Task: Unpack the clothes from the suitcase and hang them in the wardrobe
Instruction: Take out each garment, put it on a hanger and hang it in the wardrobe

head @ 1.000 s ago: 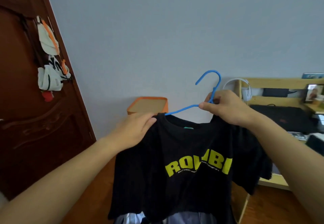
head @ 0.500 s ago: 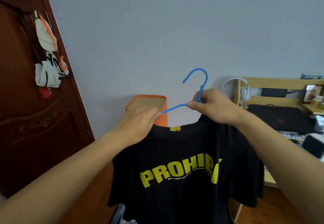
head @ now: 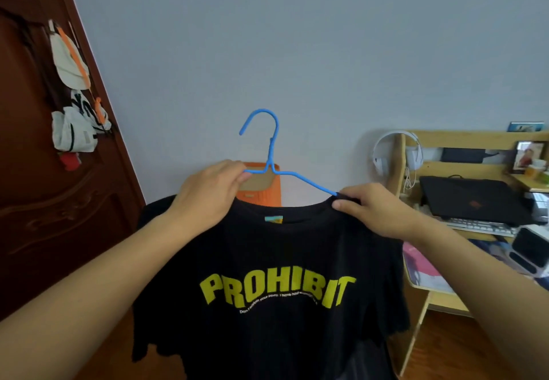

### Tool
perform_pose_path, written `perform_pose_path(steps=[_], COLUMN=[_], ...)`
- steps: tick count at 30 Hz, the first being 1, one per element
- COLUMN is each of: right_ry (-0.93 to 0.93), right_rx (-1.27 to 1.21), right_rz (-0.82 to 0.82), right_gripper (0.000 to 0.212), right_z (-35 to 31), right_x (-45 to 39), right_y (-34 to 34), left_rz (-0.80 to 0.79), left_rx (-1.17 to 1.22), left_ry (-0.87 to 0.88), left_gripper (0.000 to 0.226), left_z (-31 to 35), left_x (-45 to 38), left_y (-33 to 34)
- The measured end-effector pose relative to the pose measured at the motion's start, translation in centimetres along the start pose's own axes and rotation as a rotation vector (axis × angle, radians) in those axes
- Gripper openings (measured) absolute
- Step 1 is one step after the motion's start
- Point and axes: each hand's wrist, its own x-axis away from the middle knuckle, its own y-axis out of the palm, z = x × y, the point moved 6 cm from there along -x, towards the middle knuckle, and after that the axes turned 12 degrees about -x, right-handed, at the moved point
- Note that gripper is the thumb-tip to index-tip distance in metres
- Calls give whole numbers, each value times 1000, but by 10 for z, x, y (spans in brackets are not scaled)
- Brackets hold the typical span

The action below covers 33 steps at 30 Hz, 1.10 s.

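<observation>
In the head view, the black cotton T-shirt with yellow "PROHIBIT" lettering (head: 276, 275) hung front-on at the centre of the frame, its collar spread wide on the thin blue plastic hanger (head: 269, 154), whose hook stood upright at about twelve o'clock above the neckline. The hands were well apart: the left hand (head: 208, 198) gripped the hanger's left arm and the fabric beneath it at ten o'clock of the collar, while the right hand (head: 377, 210) pinched the collar edge over the hanger's right arm at two o'clock. Half a second earlier the right hand had held the hanger at the base of its hook, with the lettering partly folded; now it had slid out to the shoulder and the word read whole. A second earlier the shirt had been bunched and the hook tilted right. That suggests the shirt was nearly seated on the hanger, with carrying it to the wardrobe probably next. The dark carved wooden door (head: 53, 201) stood at nine o'clock, the pale wooden surface (head: 421, 287) with a black laptop (head: 472, 201) at three o'clock. No suitcase showed.
</observation>
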Motion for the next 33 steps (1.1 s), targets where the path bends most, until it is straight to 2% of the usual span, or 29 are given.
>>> perform_pose_path(steps=[3, 6, 8, 10, 12, 14, 15, 17, 19, 21, 23, 26, 29, 31, 33], right_ry=[-97, -177, -217, -247, -269, -201, -149, -64, -37, -93, -193, -278, -339, -348, -311], right_rx=[-49, -195, -403, -635, -561, -333, -253, -147, 63, 191, 169, 176, 230, 300, 334], right_rz=[88, 261, 358, 364, 379, 486, 486, 262, -6, -29, 41, 79, 41, 67, 103], right_gripper=[20, 21, 23, 29, 35, 27, 25, 35, 34, 25, 23, 22, 26, 28, 24], right_z=[0, -8, -16, -22, -26, -26, -30, -41, -48, -49, -50, -52, -52, -50, -47], right_x=[4, 10, 15, 20, 21, 9, -2, -34, -58, -68, -68, -65, -63, -63, -65], right_y=[-2, -6, -5, 0, 3, -3, -5, 3, 20, 21, 14, 17, 31, 35, 34], left_rz=[65, 56, 45, 53, 87, 148, 172, 208, 215, 192, 29, -410, -743, -845, -795], left_rx=[-98, -192, -272, -315, -300, -270, -246, -186, -196, -209, -64, 191, 123, 185, 221], left_ry=[131, 210, 229, 144, 27, -19, -16, 24, 70, 110, 42, -207, -213, -171, -165], left_gripper=[37, 30, 33, 31, 25, 22, 23, 26, 33, 36, 27, 17, 13, 13, 18], left_z=[-4, -7, -6, -14, -29, -35, -32, -18, -9, -11, -22, -40, -41, -38, -35], left_x=[9, 23, 29, 27, 22, 18, 16, 10, 2, -6, -11, -11, 2, 12, 17], left_y=[-13, -16, -6, 1, -3, -11, -15, -21, -26, -31, -30, -11, -6, -9, -12])
